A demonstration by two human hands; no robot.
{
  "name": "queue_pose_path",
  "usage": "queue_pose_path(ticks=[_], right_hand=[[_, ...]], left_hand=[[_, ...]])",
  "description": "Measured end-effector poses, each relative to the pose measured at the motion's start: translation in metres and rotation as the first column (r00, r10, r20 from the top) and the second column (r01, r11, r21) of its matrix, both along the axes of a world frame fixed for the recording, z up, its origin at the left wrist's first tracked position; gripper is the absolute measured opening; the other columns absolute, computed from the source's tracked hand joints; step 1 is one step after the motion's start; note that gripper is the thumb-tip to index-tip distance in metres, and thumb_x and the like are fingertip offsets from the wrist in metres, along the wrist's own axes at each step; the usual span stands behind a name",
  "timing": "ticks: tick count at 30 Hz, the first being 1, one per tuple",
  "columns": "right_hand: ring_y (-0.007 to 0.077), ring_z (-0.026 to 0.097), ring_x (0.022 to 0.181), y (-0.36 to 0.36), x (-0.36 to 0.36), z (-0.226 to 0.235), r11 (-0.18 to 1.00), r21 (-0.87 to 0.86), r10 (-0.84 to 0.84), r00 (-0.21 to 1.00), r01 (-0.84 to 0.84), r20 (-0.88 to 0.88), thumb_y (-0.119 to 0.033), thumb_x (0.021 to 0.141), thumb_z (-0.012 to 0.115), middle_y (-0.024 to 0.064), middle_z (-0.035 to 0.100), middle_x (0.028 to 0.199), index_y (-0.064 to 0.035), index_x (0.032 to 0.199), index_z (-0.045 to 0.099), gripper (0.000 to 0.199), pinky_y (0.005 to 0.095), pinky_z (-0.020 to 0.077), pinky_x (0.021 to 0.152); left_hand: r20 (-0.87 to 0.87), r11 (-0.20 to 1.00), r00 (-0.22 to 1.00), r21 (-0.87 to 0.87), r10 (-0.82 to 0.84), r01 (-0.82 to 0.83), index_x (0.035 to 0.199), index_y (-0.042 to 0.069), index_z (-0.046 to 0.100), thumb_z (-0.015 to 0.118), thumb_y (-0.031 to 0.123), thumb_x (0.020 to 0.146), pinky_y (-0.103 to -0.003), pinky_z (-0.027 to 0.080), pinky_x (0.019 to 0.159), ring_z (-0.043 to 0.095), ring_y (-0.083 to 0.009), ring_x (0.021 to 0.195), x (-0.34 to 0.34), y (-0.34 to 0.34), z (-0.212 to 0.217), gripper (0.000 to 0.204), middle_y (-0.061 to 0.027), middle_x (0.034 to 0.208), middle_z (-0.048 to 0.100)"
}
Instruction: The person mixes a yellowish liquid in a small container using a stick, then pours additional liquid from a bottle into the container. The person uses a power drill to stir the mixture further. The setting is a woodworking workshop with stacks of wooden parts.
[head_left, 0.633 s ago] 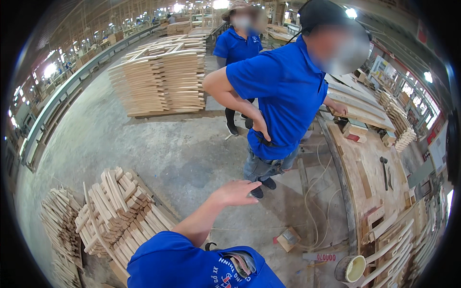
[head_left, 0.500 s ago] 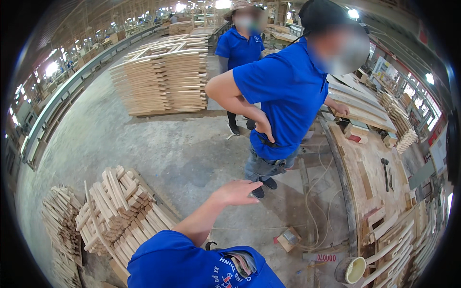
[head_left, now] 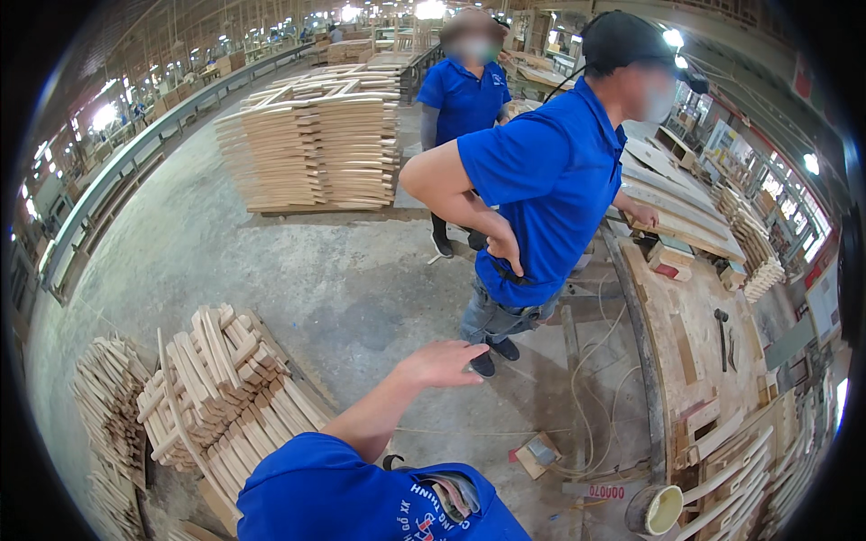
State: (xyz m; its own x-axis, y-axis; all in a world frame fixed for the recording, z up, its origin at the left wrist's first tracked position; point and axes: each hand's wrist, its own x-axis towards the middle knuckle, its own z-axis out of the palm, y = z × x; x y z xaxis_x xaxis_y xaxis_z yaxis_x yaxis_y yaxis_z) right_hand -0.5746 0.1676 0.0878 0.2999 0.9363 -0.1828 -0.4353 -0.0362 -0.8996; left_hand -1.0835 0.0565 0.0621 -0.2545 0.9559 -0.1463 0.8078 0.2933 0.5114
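Observation:
My left hand (head_left: 442, 363) is held out in front of my body over the concrete floor, palm turned downward. Its fingers stretch toward the right, and nothing shows in them. The hand appears apart from everything around it; beyond it stands a co-worker (head_left: 548, 171) in a blue shirt and jeans. That person has one hand on the hip and the other on boards lying on the workbench (head_left: 645, 298). My right hand is outside the picture.
Stacked curved wooden pieces (head_left: 216, 370) lie at the lower left. A tall pile of wooden frames (head_left: 311, 144) stands farther back, beside a second co-worker (head_left: 465, 99). On the bench lies a hammer (head_left: 722, 338); nearby are a tub (head_left: 663, 509), a small wooden block (head_left: 538, 453) and hoses (head_left: 582, 397).
My view has shifted slightly. The nearer co-worker's head has lifted and turned farther right. My left hand keeps nearly the same pose.

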Motion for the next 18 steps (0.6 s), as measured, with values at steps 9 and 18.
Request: queue_pose_path(ticks=[9,18], right_hand=[[0.0089,0.036,0.041,-0.024,-0.038,0.045,0.987,-0.072,-0.147,0.989,0.146,-0.007,-0.032,0.09,0.048,0.0014,0.049,0.06,-0.0129,0.111,0.053,0.029,0.0213,0.0307,0.039],[0.0032,0.031,0.04,-0.069,0.073,-0.012,0.965,0.221,-0.076,0.958,0.14,-0.277,-0.029,0.093,0.043,-0.0034,0.042,0.058,-0.0087,0.095,0.053,0.023,0.0184,0.0207,0.037]], left_hand=[[0.012,0.996,0.998,0.057,-0.065,0.064,0.132,0.005,0.034,0.057,0.04,0.079,-0.041,0.039,0.093,0.047,-0.0362,0.113,0.006,0.017,-0.012,0.068,-0.0199,0.123,0.048],[0.015,0.959,0.959,-0.02,-0.284,0.284,0.13,0.003,0.037,0.058,0.039,0.078,-0.038,0.036,0.097,0.045,-0.0337,0.116,0.065,0.082,-0.008,0.067,-0.0199,0.125,0.047]])
